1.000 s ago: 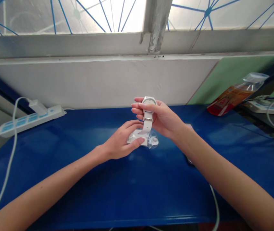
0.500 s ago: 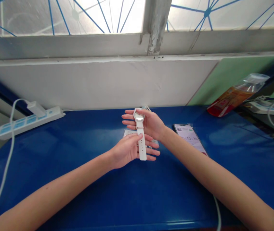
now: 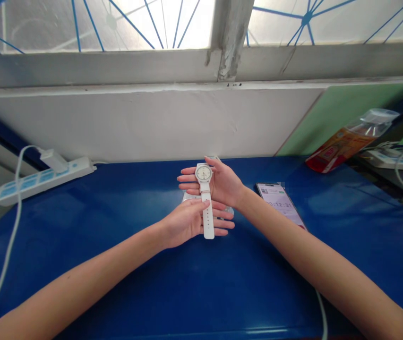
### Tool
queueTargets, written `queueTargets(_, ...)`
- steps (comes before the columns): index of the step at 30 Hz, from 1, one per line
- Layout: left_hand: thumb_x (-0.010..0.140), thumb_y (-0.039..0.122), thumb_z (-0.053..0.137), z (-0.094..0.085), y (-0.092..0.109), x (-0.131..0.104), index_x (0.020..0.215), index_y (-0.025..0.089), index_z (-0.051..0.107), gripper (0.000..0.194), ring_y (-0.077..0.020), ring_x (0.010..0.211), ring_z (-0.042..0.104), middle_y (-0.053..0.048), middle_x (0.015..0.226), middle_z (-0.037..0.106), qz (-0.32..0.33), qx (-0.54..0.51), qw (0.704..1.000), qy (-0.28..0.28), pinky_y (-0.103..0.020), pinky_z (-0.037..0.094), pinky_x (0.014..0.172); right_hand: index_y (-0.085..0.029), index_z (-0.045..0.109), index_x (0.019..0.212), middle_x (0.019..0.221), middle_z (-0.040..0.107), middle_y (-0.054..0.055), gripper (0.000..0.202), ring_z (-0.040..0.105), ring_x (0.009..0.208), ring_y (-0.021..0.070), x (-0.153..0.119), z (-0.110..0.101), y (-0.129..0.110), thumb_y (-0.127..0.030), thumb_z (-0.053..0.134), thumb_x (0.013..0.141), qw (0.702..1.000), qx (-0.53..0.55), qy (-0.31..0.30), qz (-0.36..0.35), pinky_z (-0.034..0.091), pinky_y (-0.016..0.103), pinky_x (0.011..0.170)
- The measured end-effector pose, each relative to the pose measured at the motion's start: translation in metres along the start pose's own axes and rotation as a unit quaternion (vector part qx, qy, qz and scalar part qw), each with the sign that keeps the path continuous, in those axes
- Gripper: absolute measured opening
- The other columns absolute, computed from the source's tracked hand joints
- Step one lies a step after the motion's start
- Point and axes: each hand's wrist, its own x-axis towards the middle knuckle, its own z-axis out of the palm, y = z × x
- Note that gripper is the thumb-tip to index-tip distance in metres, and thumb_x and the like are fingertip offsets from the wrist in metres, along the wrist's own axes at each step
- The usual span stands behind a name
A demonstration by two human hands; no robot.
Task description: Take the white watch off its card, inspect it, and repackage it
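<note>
A white wristwatch [image 3: 204, 174] with a round pale dial faces up, its strap [image 3: 208, 222] hanging straight toward me. My left hand [image 3: 185, 222] pinches the strap between its thumb, laid on top, and the fingers beneath; those fingers stretch out to the right. Palm up, my right hand [image 3: 226, 182] lies behind the watch case with its fingers extended flat to the left. Its thumb is raised beside the dial, off the watch. Beneath both hands shows part of a clear packet [image 3: 230, 210], mostly hidden.
On the blue table [image 3: 194, 293] a lit phone [image 3: 282, 203] lies right of my hands. A white power strip [image 3: 45, 177] with a plug and cable is at left. A tilted bottle [image 3: 346, 141] of red-orange drink stands at the back right, by the wall.
My right thumb has lifted off the watch face and now points up beside it. The dial, glaring before, is readable. My left hand keeps its grip on the strap.
</note>
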Motion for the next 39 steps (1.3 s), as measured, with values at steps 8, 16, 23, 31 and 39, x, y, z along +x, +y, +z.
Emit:
queueTargets(8,0.097,0.024,0.049,0.000,0.006,-0.003,0.104,0.005,0.065,0.026,-0.0276,0.087,0.072,-0.019,0.099,0.071,0.007,-0.005,0.999,-0.042,-0.041,0.055,0.080,-0.003,0.059,0.115,0.104,0.073,0.018,0.062,0.071,0.093,0.0257,-0.005,0.000,-0.006,-0.042,0.013,0.099,1.000,0.002,-0.030,-0.001,0.053,0.041,0.089)
queueTargets(16,0.095,0.023,0.055,0.003,0.011,-0.002,0.099,0.005,0.066,0.021,-0.0264,0.087,0.072,-0.017,0.095,0.072,0.033,0.016,0.999,0.014,-0.041,0.054,0.084,-0.006,0.065,0.105,0.083,0.076,0.011,0.052,0.073,0.079,0.0216,-0.008,0.000,-0.012,-0.035,0.022,0.101,0.999,-0.016,0.026,-0.024,0.058,0.031,0.072)
queueTargets(23,0.089,0.016,0.064,0.003,0.011,-0.002,0.102,0.007,0.065,0.016,-0.0235,0.083,0.073,-0.013,0.088,0.073,0.061,0.026,0.998,0.020,-0.038,0.054,0.084,-0.017,0.066,0.069,0.062,0.070,0.002,0.032,0.069,0.063,0.0128,-0.007,-0.003,-0.013,-0.031,0.054,0.096,0.981,-0.081,0.121,-0.127,0.057,0.022,0.064)
queueTargets(31,0.090,0.021,0.064,0.000,0.005,-0.003,0.099,0.005,0.067,0.018,-0.0249,0.083,0.073,-0.016,0.089,0.074,0.043,-0.002,0.998,-0.037,-0.039,0.056,0.082,-0.018,0.066,0.080,0.087,0.077,0.006,0.030,0.073,0.083,0.0180,-0.002,0.004,0.006,-0.038,0.050,0.096,0.997,-0.029,0.054,-0.053,0.056,0.034,0.085)
queueTargets(39,0.089,0.024,0.066,0.000,0.004,-0.003,0.096,0.006,0.068,0.020,-0.0239,0.079,0.073,-0.014,0.085,0.074,0.048,0.005,0.998,-0.031,-0.038,0.056,0.080,-0.013,0.067,0.108,0.104,0.075,0.007,0.024,0.071,0.098,0.0178,-0.009,-0.001,0.003,-0.008,0.055,0.088,0.992,-0.046,-0.070,-0.095,0.054,0.031,0.093)
